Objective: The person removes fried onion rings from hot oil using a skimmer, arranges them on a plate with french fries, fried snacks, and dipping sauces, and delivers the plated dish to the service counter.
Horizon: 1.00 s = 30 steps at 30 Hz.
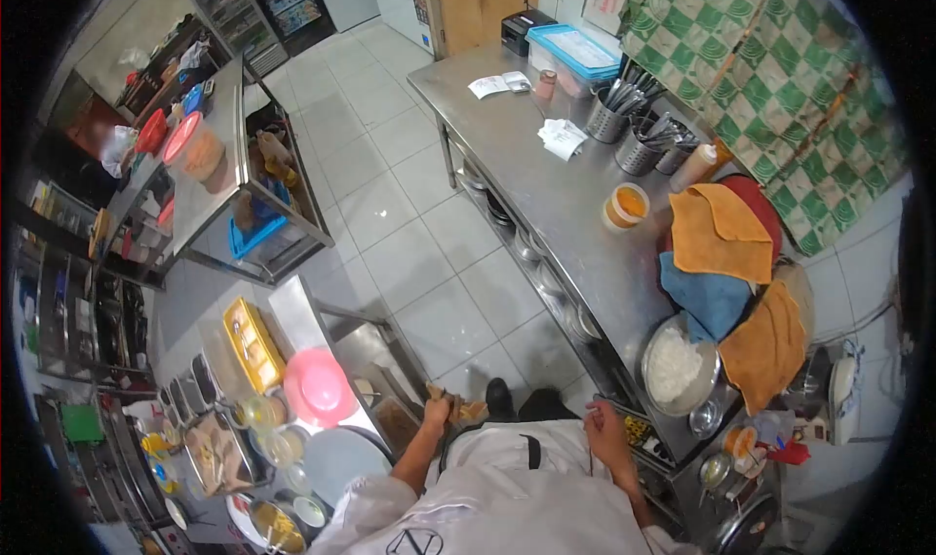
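Observation:
My left hand (437,411) is closed around a crumpled tan-brown cloth (469,411), which sticks out to the right, in front of my white apron (517,446). That hand is low, beside the left counter. On the other side, my right hand (608,434) hangs near the edge of the right steel table (546,179). Its fingers are loosely curled and a little apart, and I see nothing in them. A metal bowl of white stuff (675,363) stands on the table beyond this hand.
Orange cloths (720,233) and a blue cloth (707,297) lie at the right table's back. Further along are a tub of orange stuff (625,207) and cutlery holders (604,121). A pink basin (319,387) and a grey round lid (341,462) are left. Tiled floor (390,233) runs between.

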Available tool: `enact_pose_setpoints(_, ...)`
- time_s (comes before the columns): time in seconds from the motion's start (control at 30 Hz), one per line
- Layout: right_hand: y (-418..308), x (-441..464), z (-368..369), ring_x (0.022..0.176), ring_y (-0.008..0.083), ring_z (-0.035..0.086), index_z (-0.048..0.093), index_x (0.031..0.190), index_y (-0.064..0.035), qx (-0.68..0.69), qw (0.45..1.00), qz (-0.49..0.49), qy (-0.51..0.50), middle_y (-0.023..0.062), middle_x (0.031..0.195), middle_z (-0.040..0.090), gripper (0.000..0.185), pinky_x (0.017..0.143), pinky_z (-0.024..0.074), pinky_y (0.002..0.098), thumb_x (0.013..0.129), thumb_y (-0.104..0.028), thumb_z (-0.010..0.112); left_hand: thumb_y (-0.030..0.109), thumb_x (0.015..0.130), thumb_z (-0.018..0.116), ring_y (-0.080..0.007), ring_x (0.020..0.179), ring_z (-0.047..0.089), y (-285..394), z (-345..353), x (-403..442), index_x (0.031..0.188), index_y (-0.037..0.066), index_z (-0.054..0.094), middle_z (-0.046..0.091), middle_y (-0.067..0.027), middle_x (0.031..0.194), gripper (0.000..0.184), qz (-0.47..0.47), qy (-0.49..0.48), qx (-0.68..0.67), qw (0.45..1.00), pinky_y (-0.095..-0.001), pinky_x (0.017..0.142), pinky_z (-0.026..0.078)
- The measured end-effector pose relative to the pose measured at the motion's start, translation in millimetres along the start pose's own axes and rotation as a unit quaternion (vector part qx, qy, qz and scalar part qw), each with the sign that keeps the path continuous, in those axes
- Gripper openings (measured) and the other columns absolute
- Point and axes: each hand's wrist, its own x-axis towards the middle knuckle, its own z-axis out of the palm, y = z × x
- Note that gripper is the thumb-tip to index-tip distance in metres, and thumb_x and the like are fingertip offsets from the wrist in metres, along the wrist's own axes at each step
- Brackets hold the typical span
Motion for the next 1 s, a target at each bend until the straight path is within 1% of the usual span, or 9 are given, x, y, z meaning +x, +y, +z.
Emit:
enact_pose_setpoints(0.27,-106.4,226.8,60.7,0.08,0.0282,0.072,0.062,0.132,-0.0025,0.005,0.993,-0.077,-0.094,0.0138,0.086,0.071,0.037,0.076,0.0574,0.0412,0.096,-0.009,0.07,0.016,0.093,0.076,-0.0241,0.094,0.074,85.0,-44.4,-25.9,0.122,-0.005,0.069,0.074,-0.012,0.108,0.037,-0.088,0.113,-0.074,0.987,-0.0368,0.081,0.059)
enact_pose_setpoints(0.4,-179.3,346.7,88.1,0.076,0.0294,0.07,0.04,0.157,-0.0004,0.031,0.99,-0.089,-0.103,0.0128,0.085,0.069,0.066,0.074,0.0564,0.0428,0.097,-0.006,0.067,0.021,0.09,0.079,-0.0323,0.109,0.072,96.1,-62.7,-19.8,0.129,-0.006,0.068,0.075,-0.0153,0.117,0.049,-0.057,0.252,0.138,0.956,-0.0409,0.093,0.055)
enact_pose_setpoints(0.47,-202.3,403.5,102.4,0.078,0.0303,0.068,0.021,0.168,0.0023,0.035,0.988,-0.089,-0.118,0.0132,0.093,0.068,0.084,0.073,0.0549,0.0443,0.096,-0.002,0.064,0.034,0.089,0.079,-0.0379,0.111,0.071,92.6,-102.3,-27.8,0.125,-0.009,0.069,0.075,-0.0226,0.119,0.057,-0.104,0.147,0.399,0.899,-0.0459,0.095,0.054)
enact_pose_setpoints(0.53,-218.5,450.8,120.2,0.079,0.0299,0.067,0.021,0.168,0.0024,0.056,0.985,-0.135,-0.095,0.013,0.094,0.067,0.085,0.073,0.0547,0.0437,0.095,-0.002,0.065,0.034,0.087,0.077,-0.0404,0.104,0.073,143.0,-68.6,-50.7,0.116,-0.003,0.075,0.077,-0.0232,0.111,0.046,-0.218,0.353,0.336,0.846,-0.0474,0.093,0.055)
enact_pose_setpoints(0.57,-227.5,475.1,126.5,0.081,0.0296,0.067,0.021,0.168,0.0025,0.064,0.977,-0.194,-0.062,0.0128,0.096,0.067,0.085,0.073,0.0545,0.0432,0.095,-0.001,0.065,0.033,0.086,0.077,-0.0331,0.096,0.074,133.5,-94.0,-49.9,0.109,-0.005,0.076,0.078,-0.0212,0.106,0.044,-0.218,0.233,0.452,0.833,-0.0451,0.09,0.056)
enact_pose_setpoints(0.7,-265.5,550.6,129.0,0.075,0.0207,0.062,0.035,0.163,0.0061,0.023,0.978,-0.208,-0.023,0.0101,0.089,0.064,0.076,0.072,0.0528,0.0316,0.092,0.007,0.064,0.035,0.084,0.079,-0.0266,0.088,0.072,195.2,-50.3,-68.7,0.11,-0.007,0.076,0.078,-0.0118,0.099,0.049,-0.275,0.323,0.189,0.886,-0.0425,0.083,0.058)
enact_pose_setpoints(0.77,-267.3,572.9,137.1,0.07,0.0188,0.062,0.043,0.159,0.0057,0.05,0.982,-0.18,-0.011,0.0082,0.087,0.065,0.069,0.065,0.0518,0.031,0.093,0.004,0.064,0.038,0.085,0.078,-0.0317,0.097,0.077,211.1,-40.2,-65.8,0.105,-0.003,0.078,0.079,-0.0217,0.102,0.045,-0.251,0.232,0.416,0.843,-0.0448,0.086,0.056)
enact_pose_setpoints(0.87,-264.3,589.8,139.6,0.059,0.0176,0.06,0.048,0.156,0.0048,-0.024,0.984,-0.178,0.0,0.0051,0.079,0.063,0.063,0.057,0.0502,0.0317,0.095,-0.002,0.065,0.042,0.085,0.077,-0.0374,0.102,0.078,221.4,-34.3,-66.4,0.106,-0.005,0.078,0.078,-0.0269,0.105,0.051,-0.226,0.17,0.406,0.869,-0.0461,0.086,0.057)
enact_pose_setpoints(1.0,-255.9,596.5,141.9,0.058,0.0213,0.068,0.059,0.147,0.0031,-0.028,0.983,-0.184,0.008,0.005,0.076,0.068,0.054,0.054,0.0528,0.0333,0.095,-0.008,0.066,0.044,0.084,0.077,-0.0398,0.104,0.077,258.9,-7.8,-53.5,0.108,-0.009,0.075,0.078,-0.0292,0.104,0.057,-0.331,0.276,0.356,0.829,-0.0477,0.086,0.058)
